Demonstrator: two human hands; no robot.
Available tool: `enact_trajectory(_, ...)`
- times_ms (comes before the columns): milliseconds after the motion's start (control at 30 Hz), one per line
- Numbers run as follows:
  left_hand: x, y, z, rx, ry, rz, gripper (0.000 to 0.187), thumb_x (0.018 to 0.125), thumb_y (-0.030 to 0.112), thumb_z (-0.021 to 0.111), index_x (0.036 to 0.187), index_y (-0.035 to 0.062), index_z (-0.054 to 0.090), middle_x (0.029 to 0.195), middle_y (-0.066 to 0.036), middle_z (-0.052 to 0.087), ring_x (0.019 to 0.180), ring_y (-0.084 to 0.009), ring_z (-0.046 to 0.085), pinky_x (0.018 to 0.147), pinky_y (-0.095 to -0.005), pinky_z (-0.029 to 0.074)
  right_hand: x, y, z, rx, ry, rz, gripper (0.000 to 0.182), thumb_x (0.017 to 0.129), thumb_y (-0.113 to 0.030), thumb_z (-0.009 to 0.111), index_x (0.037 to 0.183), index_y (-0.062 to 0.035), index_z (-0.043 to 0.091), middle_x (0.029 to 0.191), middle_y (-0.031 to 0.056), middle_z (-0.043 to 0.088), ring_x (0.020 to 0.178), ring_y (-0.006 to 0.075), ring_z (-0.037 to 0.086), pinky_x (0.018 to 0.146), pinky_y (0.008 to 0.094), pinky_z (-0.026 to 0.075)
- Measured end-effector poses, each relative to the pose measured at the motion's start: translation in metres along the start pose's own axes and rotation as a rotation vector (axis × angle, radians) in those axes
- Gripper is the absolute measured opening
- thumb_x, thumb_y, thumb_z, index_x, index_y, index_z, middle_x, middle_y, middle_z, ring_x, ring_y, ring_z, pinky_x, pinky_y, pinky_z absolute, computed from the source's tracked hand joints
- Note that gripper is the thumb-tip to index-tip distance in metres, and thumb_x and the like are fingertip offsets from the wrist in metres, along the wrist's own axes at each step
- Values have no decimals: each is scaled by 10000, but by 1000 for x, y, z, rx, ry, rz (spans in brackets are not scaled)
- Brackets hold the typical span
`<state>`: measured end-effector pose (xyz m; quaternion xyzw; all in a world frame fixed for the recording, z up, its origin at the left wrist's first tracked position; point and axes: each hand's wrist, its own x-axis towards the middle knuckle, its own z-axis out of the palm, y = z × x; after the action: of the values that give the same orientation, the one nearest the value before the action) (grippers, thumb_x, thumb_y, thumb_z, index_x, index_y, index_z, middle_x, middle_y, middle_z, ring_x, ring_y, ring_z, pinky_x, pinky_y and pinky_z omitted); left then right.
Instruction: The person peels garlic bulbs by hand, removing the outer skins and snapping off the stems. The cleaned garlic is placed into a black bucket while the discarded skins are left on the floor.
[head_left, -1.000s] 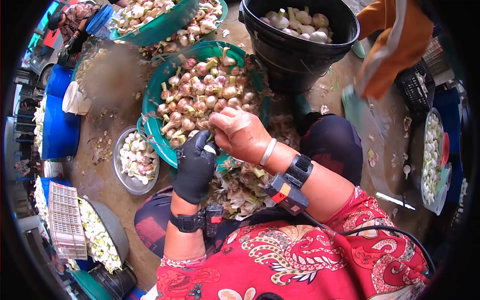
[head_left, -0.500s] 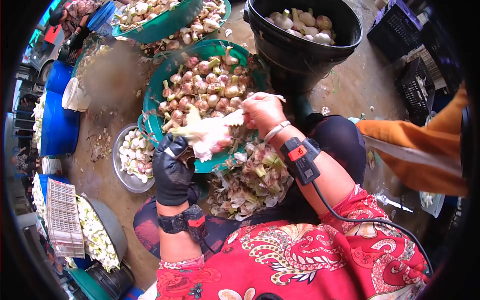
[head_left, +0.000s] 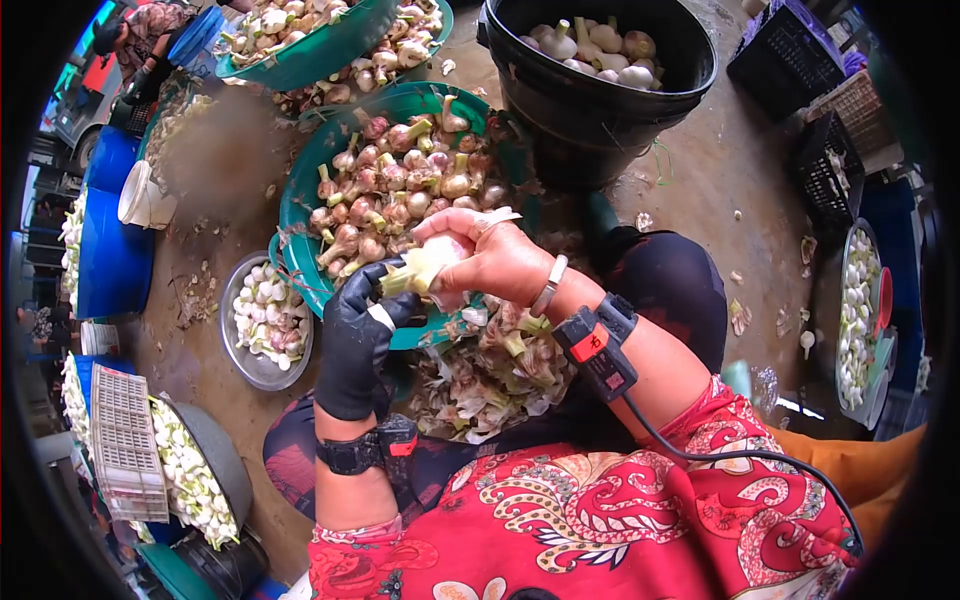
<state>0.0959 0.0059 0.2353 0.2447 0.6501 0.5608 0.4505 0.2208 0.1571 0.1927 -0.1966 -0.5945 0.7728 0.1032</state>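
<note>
My left hand (head_left: 355, 345), in a black glove, grips the stem end of a garlic bulb (head_left: 428, 264). My bare right hand (head_left: 508, 262) is closed around the bulb's other side, and a thin strip of peel sticks up at its fingers. Both hands are over the near rim of a green basin (head_left: 297, 205) full of purplish, unpeeled garlic bulbs (head_left: 420, 170). Below my hands, a heap of garlic skins and stems (head_left: 500, 375) lies by my lap. A metal bowl (head_left: 232, 340) of white garlic stands left of my gloved hand.
A black bucket (head_left: 600, 110) with garlic bulbs stands beyond the basin. Another green basin (head_left: 320, 45) is heaped at the back. At left are blue tubs (head_left: 118, 250) and a white bucket (head_left: 145, 195); at right, black crates (head_left: 785, 60) and a tray of garlic (head_left: 858, 310). A person (head_left: 145, 35) bends at upper left.
My right hand has moved left and down from pulling peel outward to wrapping the bulb. The orange-clothed leg at right has shifted down toward the lower corner, uncovering the tray of garlic.
</note>
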Motion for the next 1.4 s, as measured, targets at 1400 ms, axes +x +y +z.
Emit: enact_trajectory(1400, -4, -62, 21, 699, -233, 171, 600, 816, 86, 655, 1366, 7, 429, 1075, -149, 617, 889, -181, 640, 770, -304, 512, 4, 11, -30, 702, 616, -185, 425, 780, -131, 745, 1119, -70, 495, 955, 49, 595, 800, 115, 572, 657, 267, 494)
